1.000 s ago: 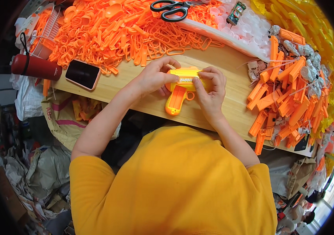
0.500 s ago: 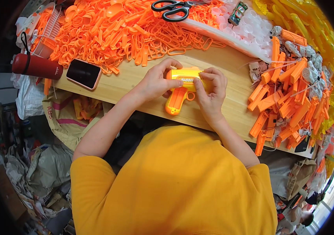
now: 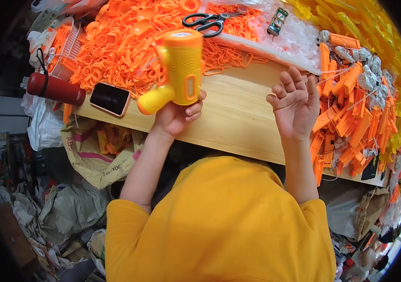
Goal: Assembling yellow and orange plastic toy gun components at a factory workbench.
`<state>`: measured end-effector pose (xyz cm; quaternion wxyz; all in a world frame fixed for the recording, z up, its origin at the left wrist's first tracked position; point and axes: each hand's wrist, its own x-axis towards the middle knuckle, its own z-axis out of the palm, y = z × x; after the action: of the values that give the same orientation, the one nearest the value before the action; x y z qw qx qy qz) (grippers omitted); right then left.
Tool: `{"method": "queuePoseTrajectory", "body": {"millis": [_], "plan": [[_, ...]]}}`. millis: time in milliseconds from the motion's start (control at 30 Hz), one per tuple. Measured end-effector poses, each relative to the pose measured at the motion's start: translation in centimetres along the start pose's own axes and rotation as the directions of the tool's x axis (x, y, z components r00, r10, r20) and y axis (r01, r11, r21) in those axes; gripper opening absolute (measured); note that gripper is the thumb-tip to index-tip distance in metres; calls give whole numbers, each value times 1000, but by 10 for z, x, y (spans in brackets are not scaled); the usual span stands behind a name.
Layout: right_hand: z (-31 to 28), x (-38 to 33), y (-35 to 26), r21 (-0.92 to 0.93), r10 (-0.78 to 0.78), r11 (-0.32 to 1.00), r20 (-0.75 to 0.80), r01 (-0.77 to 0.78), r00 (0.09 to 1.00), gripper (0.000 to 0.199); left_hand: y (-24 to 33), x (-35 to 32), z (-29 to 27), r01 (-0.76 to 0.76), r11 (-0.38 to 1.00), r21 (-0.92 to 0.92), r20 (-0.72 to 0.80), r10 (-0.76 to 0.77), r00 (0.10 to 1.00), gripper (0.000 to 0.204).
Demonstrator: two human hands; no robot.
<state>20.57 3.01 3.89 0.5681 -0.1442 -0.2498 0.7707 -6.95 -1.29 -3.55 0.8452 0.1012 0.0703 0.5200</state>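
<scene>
A yellow and orange toy gun (image 3: 184,70) stands upright in my left hand (image 3: 177,117), above the left part of the table. Its round orange-rimmed end points up and its short yellow handle sticks out to the left. My left fingers wrap round its lower end, and part of that grip is hidden behind the toy. Off to the right, my right hand (image 3: 296,105) is raised with the palm showing. Its fingers are apart and slightly bent, with nothing in them. Close beside it is a heap of orange battery-box-like parts (image 3: 351,108) with wires and small grey-white pieces.
Loose orange plastic parts (image 3: 125,51) cover the back of the wooden table (image 3: 238,113). Black-handled scissors (image 3: 205,23) lie there, next to a tray of clear caps (image 3: 299,37) with a small battery pack (image 3: 277,21). A phone (image 3: 110,99) and red flask (image 3: 55,88) lie left.
My right hand has let go of the toy gun and moved right. The left hand has raised the toy gun leftward and turned it on end.
</scene>
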Motion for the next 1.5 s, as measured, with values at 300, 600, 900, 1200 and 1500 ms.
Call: {"method": "queuePoseTrajectory", "body": {"millis": [300, 600, 900, 1200, 1500], "plan": [[-32, -10, 29, 32, 277, 959, -288, -280, 917, 20, 45, -50, -1, -381, 925, 12, 73, 379, 922, 43], [-57, -15, 27, -68, 208, 965, -396, -254, 894, 16, 93, -167, -42, -899, 403, 173, -229, 904, 361, 45], [-57, -14, 21, -96, 154, 972, -427, -214, 891, 14, 100, -173, -51, -926, 364, 98, -596, 767, 238, 83], [-28, 7, 28, -202, 48, 965, -490, -166, 871, 14, 62, -93, 33, -455, 123, 882, -118, 992, 40, 43], [4, 94, -31, -581, -438, 770, -182, 263, 880, 11, 57, 116, 108, -465, 240, 852, 183, 697, 693, 16]]}}
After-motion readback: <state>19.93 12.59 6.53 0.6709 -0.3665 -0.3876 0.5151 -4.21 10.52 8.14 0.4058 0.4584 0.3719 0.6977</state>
